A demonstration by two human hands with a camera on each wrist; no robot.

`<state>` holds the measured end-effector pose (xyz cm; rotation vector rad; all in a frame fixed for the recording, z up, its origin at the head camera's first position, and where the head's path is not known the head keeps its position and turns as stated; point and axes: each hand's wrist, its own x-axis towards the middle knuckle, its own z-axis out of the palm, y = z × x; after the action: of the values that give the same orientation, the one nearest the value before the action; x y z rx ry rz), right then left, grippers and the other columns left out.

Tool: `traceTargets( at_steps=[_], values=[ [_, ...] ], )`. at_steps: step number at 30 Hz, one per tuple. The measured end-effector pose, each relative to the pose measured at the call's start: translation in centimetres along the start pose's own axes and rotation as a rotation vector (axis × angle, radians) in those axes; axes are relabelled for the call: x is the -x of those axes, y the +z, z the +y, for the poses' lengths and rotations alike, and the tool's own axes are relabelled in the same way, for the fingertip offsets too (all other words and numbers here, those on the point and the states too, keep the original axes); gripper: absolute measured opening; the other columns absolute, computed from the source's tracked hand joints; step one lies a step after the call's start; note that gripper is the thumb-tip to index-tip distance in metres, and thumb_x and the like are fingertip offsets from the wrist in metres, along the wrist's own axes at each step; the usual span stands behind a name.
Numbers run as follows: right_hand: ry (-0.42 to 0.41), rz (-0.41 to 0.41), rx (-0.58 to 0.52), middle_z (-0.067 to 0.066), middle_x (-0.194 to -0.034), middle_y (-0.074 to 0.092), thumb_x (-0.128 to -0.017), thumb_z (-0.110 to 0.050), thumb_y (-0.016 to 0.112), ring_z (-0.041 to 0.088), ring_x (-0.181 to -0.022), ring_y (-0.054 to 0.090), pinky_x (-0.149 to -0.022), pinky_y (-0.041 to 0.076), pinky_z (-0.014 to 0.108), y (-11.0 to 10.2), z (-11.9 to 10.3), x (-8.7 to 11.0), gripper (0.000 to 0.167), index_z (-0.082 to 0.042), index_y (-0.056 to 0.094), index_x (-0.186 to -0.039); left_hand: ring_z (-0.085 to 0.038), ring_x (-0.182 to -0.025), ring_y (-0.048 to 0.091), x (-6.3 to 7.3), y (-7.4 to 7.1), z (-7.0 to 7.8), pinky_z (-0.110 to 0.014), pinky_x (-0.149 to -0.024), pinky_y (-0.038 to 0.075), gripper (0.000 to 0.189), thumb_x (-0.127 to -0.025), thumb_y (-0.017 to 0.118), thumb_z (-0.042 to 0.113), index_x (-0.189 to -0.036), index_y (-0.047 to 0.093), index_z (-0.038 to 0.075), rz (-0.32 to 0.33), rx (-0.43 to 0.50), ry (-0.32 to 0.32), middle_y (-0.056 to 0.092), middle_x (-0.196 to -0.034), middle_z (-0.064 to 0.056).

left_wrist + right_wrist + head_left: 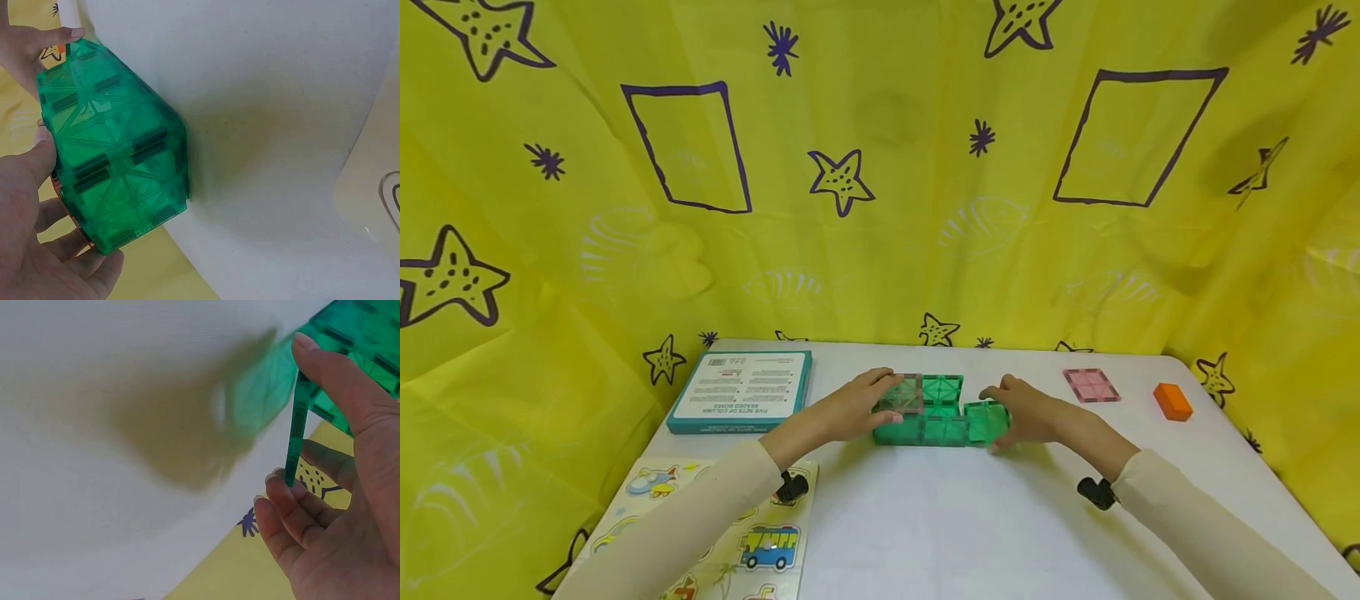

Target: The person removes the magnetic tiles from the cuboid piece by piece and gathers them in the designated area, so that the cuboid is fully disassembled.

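Green magnetic-tile structure (pixel 942 430) near the far edge of the surface (pixel 925 525).
Left hand (pixel 856 407) grips its left end; right hand (pixel 1032 412) pinches the rightmost green tile (pixel 987 422).

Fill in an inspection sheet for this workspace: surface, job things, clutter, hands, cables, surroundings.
Surface: white table, a few tiny specks in the left wrist view.
Job things: green structure of tiles, reddish tile at its left.
Clutter: box and puzzle board left; pink tile and orange block right.
Hands: left hand grips the structure's left end; right hand pinches a green tile by its right end.
Cables: nothing seen.
Surroundings: yellow printed curtain behind and at both sides.
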<state>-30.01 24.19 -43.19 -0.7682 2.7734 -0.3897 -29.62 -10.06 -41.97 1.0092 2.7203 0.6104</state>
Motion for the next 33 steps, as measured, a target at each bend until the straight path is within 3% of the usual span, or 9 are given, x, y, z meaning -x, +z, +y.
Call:
traceTargets(
  at_steps=[6,12,18,25,33],
  values=[
    [-0.015,0.056,0.014,0.01,-0.109,0.053,-0.077,-0.04,0.096,0.027,-0.103,0.05,-0.088,0.053,0.045,0.5,0.3,0.6,0.074,-0.009,0.064,-0.136,-0.039,-0.157,0.03,0.0,0.0,0.0,-0.053,-0.125,0.035,0.072,-0.108,0.06,0.041,-0.167,0.03,0.011,-0.001,0.004,0.006,0.028,-0.171,-0.019],
    [-0.018,0.082,0.006,0.01,-0.113,0.053,-0.078,-0.04,0.095,0.026,-0.103,0.05,-0.088,0.051,0.043,1.0,0.7,1.1,0.075,-0.006,0.063,-0.138,-0.039,-0.157,0.03,0.0,0.1,0.0,-0.054,-0.125,0.035,0.073,-0.108,0.06,0.041,-0.167,0.03,0.011,0.0,-0.002,0.003,0.028,-0.171,-0.018],
    [-0.022,0.168,0.02,0.012,-0.113,0.055,-0.079,-0.043,0.094,0.026,-0.1,0.051,-0.083,0.048,0.04,1.5,2.1,1.7,0.075,-0.003,0.064,-0.136,-0.038,-0.158,0.029,0.1,0.0,0.0,-0.053,-0.126,0.034,0.073,-0.108,0.059,0.042,-0.168,0.03,0.012,0.0,0.002,-0.002,0.028,-0.171,-0.017],
    [0.049,0.224,-0.006,0.018,-0.112,0.057,-0.078,-0.044,0.093,0.029,-0.098,0.052,-0.079,0.048,0.038,1.2,3.7,2.7,0.08,0.002,0.063,-0.136,-0.039,-0.157,0.03,0.1,0.0,0.0,-0.054,-0.125,0.034,0.071,-0.109,0.06,0.04,-0.167,0.031,0.011,0.001,0.01,0.004,0.028,-0.171,-0.019],
    [0.194,0.332,-0.075,0.034,-0.119,0.053,-0.08,-0.04,0.093,0.043,-0.104,0.053,-0.084,0.051,0.057,1.3,5.7,3.0,0.082,0.009,0.059,-0.135,-0.04,-0.157,0.03,0.2,-0.1,0.2,-0.055,-0.125,0.034,0.071,-0.109,0.06,0.039,-0.166,0.032,0.008,0.005,0.024,0.008,0.028,-0.17,-0.021]
  ],
)
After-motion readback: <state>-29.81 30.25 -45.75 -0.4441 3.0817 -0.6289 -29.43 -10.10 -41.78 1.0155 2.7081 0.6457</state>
